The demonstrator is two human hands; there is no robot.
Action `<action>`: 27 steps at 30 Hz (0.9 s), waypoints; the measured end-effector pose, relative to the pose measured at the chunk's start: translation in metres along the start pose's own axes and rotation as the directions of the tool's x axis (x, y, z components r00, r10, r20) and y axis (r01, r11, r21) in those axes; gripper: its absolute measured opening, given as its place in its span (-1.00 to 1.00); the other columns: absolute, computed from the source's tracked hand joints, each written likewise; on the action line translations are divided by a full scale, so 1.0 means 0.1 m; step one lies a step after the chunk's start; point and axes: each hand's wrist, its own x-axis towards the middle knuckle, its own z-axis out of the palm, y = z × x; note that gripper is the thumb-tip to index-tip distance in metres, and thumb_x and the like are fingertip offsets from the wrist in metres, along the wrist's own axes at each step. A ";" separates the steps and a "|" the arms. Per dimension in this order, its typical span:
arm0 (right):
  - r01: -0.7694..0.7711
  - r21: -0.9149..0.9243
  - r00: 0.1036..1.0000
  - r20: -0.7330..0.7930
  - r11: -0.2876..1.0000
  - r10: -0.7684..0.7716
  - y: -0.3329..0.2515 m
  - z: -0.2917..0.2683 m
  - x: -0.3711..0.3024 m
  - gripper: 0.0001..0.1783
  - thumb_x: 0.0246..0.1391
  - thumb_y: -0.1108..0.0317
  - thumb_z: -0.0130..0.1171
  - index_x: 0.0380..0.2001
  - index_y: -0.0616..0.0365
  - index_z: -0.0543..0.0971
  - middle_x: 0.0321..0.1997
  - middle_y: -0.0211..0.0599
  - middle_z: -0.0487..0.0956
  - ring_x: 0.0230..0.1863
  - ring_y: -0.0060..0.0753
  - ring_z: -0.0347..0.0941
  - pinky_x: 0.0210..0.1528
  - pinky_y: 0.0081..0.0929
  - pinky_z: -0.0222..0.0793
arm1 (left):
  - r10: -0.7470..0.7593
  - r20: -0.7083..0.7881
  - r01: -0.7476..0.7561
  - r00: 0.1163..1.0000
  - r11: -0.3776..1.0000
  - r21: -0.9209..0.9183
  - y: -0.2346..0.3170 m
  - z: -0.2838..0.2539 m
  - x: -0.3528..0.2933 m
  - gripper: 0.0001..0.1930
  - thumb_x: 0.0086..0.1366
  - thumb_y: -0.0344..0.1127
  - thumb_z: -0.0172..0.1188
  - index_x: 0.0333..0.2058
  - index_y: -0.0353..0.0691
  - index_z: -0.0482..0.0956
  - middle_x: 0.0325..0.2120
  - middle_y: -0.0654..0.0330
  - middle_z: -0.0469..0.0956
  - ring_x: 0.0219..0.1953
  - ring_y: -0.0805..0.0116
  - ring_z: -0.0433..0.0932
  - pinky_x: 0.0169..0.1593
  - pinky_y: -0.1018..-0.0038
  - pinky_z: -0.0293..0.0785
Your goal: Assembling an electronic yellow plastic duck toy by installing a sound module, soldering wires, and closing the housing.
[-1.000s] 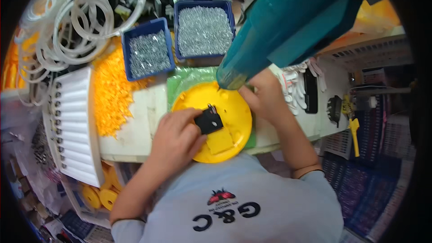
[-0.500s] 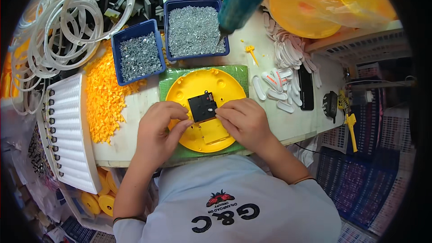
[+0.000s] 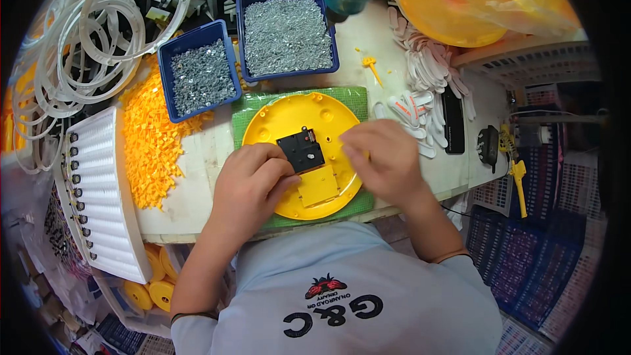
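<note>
Yellow plastic makes up the round disc (image 3: 299,112), which is laid on a green mat (image 3: 359,102); by it all places are given here. Near its middle a black box (image 3: 301,149) is set, with a raised rectangular panel (image 3: 318,185) just below it. The disc's left edge is overlapped by the left hand (image 3: 253,181), whose fingertips are brought near together at the box's lower left corner; whether the box is gripped cannot be told. Over the disc's right edge the right hand (image 3: 388,161) is held, its fingers curled and well apart from the box; whether anything is pinched there cannot be told.

Beyond the disc, a large blue tray (image 3: 334,52) is filled with small metal pieces (image 3: 287,36), and to its upper left a smaller blue tray (image 3: 166,85) is partly filled. Orange bits (image 3: 151,158) are heaped to the disc's left, with a white ribbed board (image 3: 108,197) farther out. To its right, white strips (image 3: 424,115) are scattered beside a black slab (image 3: 453,121).
</note>
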 end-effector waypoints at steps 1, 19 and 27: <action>-0.003 -0.019 0.996 -0.088 1.000 0.001 0.01 -0.09 0.08 -0.88 0.04 0.46 0.39 -0.31 0.16 0.71 -0.25 -0.25 0.71 -0.30 -0.15 0.65 -0.23 -0.31 0.53 | -0.001 0.026 0.001 1.000 1.000 -0.003 0.01 -0.01 0.01 -0.78 0.05 -0.39 0.48 -0.36 -0.17 0.61 -0.29 0.21 0.58 -0.24 0.11 0.58 -0.18 0.23 0.48; -0.175 0.732 0.984 0.145 0.658 0.101 -0.44 -0.39 1.09 -0.05 0.24 -0.42 0.09 0.26 0.29 0.42 0.09 0.03 0.61 0.07 -0.24 0.60 0.20 -0.33 0.44 | 0.023 -0.035 -0.023 0.999 1.000 -0.018 -0.02 -0.01 -0.01 -0.82 0.11 -0.40 0.43 -0.32 -0.19 0.61 -0.29 0.19 0.61 -0.25 0.11 0.59 -0.19 0.24 0.51; -0.198 0.814 0.979 0.138 0.546 0.150 -0.12 -0.35 0.90 -0.24 0.22 -0.09 0.17 0.28 0.24 0.32 -0.06 0.03 0.63 0.03 -0.19 0.60 0.15 -0.29 0.47 | 0.013 0.055 -0.012 0.998 1.000 -0.008 -0.02 -0.03 0.01 -0.78 0.09 -0.43 0.46 -0.29 -0.23 0.63 -0.24 0.16 0.62 -0.19 0.08 0.61 -0.13 0.23 0.54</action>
